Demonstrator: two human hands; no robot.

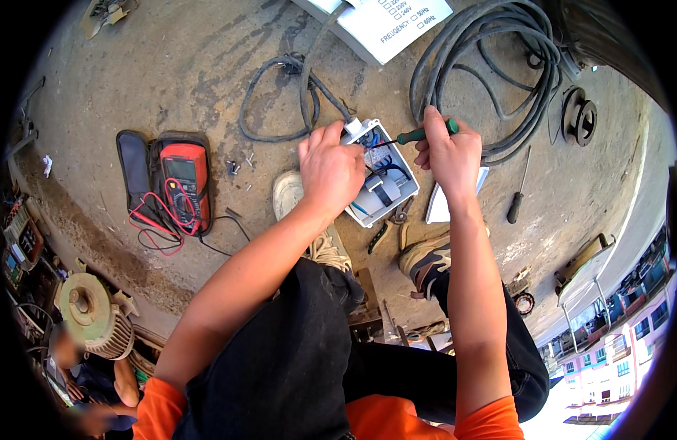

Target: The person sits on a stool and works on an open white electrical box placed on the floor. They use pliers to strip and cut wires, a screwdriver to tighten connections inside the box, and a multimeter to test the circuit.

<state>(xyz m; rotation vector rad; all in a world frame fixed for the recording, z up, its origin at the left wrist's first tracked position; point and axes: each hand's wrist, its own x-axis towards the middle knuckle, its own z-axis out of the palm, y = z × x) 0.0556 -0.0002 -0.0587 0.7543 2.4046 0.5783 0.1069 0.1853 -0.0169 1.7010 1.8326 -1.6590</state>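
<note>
A small white electrical box stands open on the ground between my feet. Inside are a grey cylindrical capacitor, a terminal block and blue and black wires. My left hand grips the box's left wall, its fingers curled by the cable entry; the fingertips are partly hidden. In my right hand is a screwdriver with a green and black handle. Its shaft points left into the box, with the tip at the terminal block. A thick grey cable enters the box at its far end.
Left lies a red multimeter in its case with test leads. Pliers, white paper and another screwdriver lie nearer and right. Coiled cable and a white carton are beyond. A person is at lower left.
</note>
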